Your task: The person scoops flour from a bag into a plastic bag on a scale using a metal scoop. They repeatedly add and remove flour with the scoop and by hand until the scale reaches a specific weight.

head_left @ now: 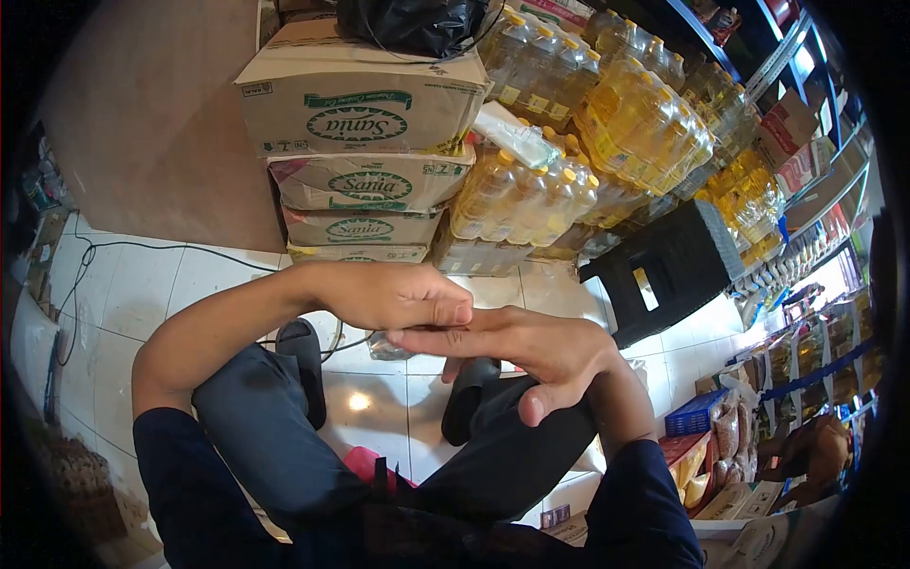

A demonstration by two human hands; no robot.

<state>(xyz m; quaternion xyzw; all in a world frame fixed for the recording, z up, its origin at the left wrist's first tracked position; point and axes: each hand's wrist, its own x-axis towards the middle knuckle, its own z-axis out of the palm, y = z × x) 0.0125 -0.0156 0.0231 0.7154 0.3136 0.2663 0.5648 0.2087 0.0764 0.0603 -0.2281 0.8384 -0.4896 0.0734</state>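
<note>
In front of my lap, my left hand (393,296) and my right hand (550,351) meet and overlap. The left thumb lies straight, pointing right, while the other left fingers are mostly hidden. My right fingers stretch to the left beneath the left thumb, and the right thumb hangs apart, pointing down. No object shows in either hand. A small greyish clear item (387,347) appears just below the fingertips, apparently on the floor. My knees, in dark trousers (275,427), are spread beneath my forearms.
Sania cartons (365,182) are stacked ahead, topped by a black plastic bag (412,24). Wrapped packs of oil bottles (526,199) stand beside them. A black stool (664,270) lies tipped at the right. Black sandals (301,370), a cable (180,246) and a blue basket (694,413) are around.
</note>
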